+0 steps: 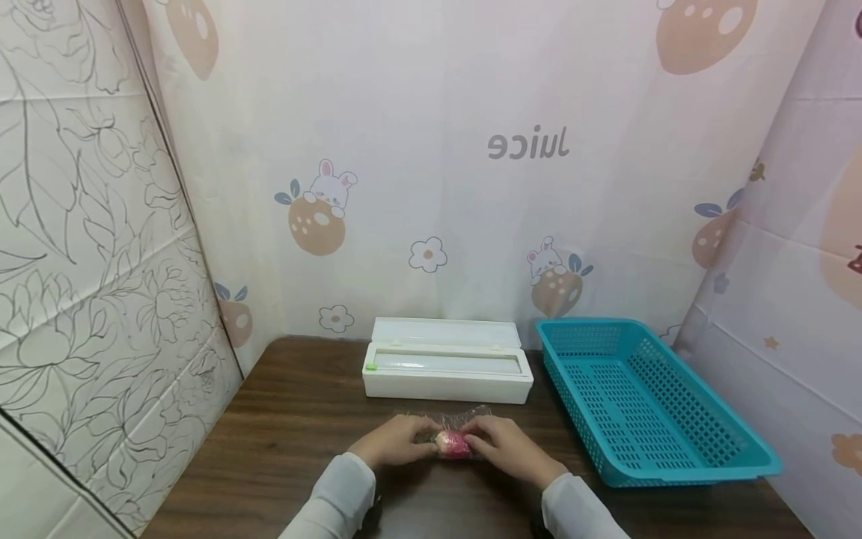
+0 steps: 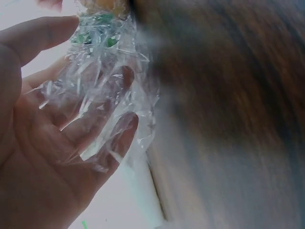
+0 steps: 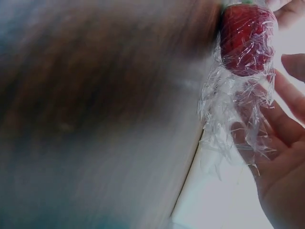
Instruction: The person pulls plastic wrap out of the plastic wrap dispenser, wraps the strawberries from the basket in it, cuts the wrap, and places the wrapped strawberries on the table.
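Note:
Between the two hands, low over the dark wooden table, is a bundle in clear cling film (image 1: 453,443). Inside it show a rounded red piece (image 3: 248,40) at the right and a yellow-orange piece (image 2: 106,6) with bits of green at the left. The left hand (image 1: 399,440) holds the bundle's left end, its thumb by the film. Loose, crinkled film (image 2: 102,95) trails over its fingers. At the right end the right hand (image 1: 505,447) holds the bundle with thumb and fingers, and more loose film (image 3: 238,114) hangs across its fingers.
A white cling-film dispenser box (image 1: 447,387) with its lid raised stands behind the hands, a green slider at its left. To the right sits a turquoise plastic basket (image 1: 694,473). Patterned curtains surround the wooden table (image 1: 269,449) at the back and sides.

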`<state>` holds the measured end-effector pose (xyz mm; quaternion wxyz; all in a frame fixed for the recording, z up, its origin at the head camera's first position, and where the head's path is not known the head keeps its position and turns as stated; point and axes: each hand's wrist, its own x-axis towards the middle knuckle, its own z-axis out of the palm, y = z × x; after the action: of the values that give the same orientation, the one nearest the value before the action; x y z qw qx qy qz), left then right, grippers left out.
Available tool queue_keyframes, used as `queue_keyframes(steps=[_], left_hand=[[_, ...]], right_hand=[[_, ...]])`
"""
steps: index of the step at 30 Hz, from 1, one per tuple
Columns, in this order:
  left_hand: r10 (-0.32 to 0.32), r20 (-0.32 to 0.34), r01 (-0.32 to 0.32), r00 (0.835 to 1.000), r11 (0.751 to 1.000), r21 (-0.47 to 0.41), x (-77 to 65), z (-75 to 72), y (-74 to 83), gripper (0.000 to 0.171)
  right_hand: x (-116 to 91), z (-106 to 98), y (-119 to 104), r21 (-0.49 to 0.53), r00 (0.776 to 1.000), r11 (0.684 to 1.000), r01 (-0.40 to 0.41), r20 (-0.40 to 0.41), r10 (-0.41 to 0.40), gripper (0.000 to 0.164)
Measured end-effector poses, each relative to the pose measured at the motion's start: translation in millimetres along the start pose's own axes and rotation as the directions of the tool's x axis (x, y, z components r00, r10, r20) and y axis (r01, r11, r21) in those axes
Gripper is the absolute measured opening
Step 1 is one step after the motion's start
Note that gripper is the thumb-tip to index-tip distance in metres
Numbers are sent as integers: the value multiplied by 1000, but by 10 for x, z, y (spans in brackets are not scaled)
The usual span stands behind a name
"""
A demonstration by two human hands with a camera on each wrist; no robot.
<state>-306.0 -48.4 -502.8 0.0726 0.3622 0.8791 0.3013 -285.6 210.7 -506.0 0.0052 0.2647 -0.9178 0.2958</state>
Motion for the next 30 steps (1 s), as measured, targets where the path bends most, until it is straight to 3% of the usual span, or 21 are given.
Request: queue_keyframes(steps=[5, 9, 13, 20, 26, 30], left_hand=[[82, -84, -78, 993, 996, 52, 6, -2, -5, 31], [188, -166, -168, 968, 978, 127, 28, 4, 67, 24], [218, -171, -189, 961, 967, 168, 49, 30, 149, 22], [171, -197, -123, 965, 964, 237, 51, 90, 220, 24], [109, -217, -75, 970, 984, 161, 59, 87, 219, 23], [81, -223, -56, 971, 992, 116, 60, 81, 187, 22]], right_hand=[[-54, 6, -19, -36, 994, 995, 90, -65, -93, 26], [-69, 21, -36, -73, 983, 985, 158, -81, -164, 27], [-67, 43, -35, -88, 983, 984, 157, -86, -165, 24], [-57, 52, -39, -86, 986, 986, 140, -84, -147, 24], [-43, 52, -58, -96, 994, 990, 101, -40, -106, 34], [-6, 69, -70, -84, 992, 991, 107, -55, -112, 31]])
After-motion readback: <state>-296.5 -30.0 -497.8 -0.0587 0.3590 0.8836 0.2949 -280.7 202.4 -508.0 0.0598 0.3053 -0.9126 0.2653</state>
